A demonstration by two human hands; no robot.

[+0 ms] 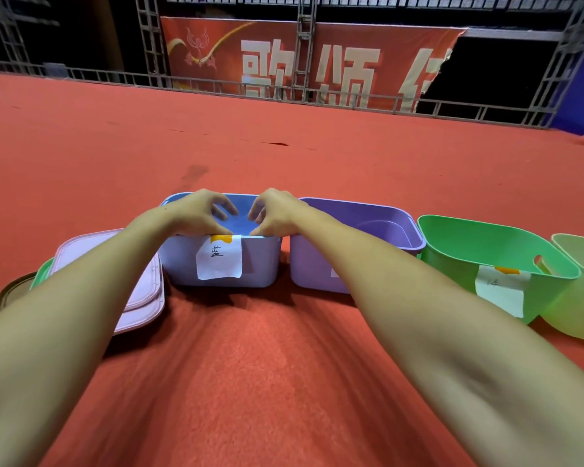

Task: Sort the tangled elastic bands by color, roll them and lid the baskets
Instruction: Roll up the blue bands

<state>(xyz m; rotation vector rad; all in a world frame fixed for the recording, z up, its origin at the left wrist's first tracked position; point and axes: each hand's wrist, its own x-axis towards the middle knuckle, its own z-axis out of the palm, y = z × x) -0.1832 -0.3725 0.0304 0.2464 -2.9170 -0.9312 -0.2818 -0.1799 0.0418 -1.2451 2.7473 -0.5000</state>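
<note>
A blue basket (pixel 182 261) with a white paper label (pixel 219 261) stands on the red carpet. Over its opening, my left hand (pixel 196 210) and my right hand (pixel 277 210) meet with curled fingers. Between them they pinch a blue elastic band (pixel 238 220), which hangs into the basket; most of it is hidden by my fingers. To the right stand a purple basket (pixel 317 267), a green basket (pixel 452 261) with its own label, and a yellow-green basket (pixel 580 298) cut off by the frame edge. None of the baskets has a lid on.
A pink lid (pixel 132 298) lies left of the blue basket, partly under my left forearm, with a green lid (pixel 41 274) and a dark lid (pixel 11 291) below it. Red carpet (pixel 250 365) stretches around. A metal railing and a banner stand far behind.
</note>
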